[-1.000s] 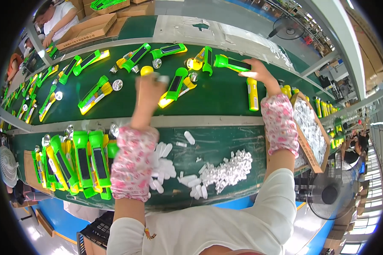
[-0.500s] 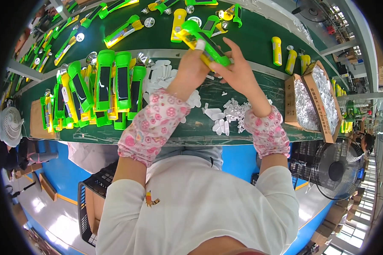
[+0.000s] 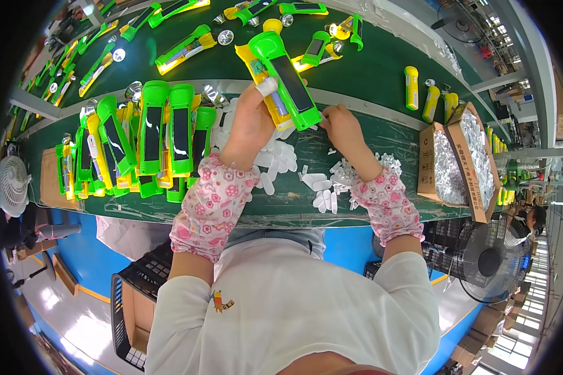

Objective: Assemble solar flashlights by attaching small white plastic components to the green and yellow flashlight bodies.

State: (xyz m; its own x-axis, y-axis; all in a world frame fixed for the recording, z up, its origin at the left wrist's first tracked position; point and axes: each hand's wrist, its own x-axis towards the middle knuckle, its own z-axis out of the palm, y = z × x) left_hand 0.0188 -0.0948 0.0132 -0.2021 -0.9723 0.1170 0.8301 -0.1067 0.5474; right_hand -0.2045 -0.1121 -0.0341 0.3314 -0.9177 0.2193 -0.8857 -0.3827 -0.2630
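Observation:
My left hand [image 3: 249, 128] is closed round a flashlight [image 3: 292, 90], holding it tilted above the bench. Its green cover with a dark panel sits askew from the yellow half, and wiring shows between them. White wrapping [image 3: 267, 86] covers the left thumb's end. Beside the flashlight's lower end, my right hand [image 3: 345, 130] has its thumb and fingers pinched together; what they hold, if anything, is too small to make out. Below the hands lie white oval pieces [image 3: 280, 157] and a heap of small white parts [image 3: 343, 172].
Several green and yellow flashlights [image 3: 151, 125] stand packed at the left. A cardboard box [image 3: 433, 164] of small white pieces sits at the right, near yellow flashlight bodies [image 3: 411, 87]. Behind a pale rail [image 3: 381, 112], more opened flashlights [image 3: 184, 49] lie on a green surface.
The flashlight has come nearer and turned more upright in my left hand. My right hand has left its side, moved down and right, and closed from spread fingers to a pinch.

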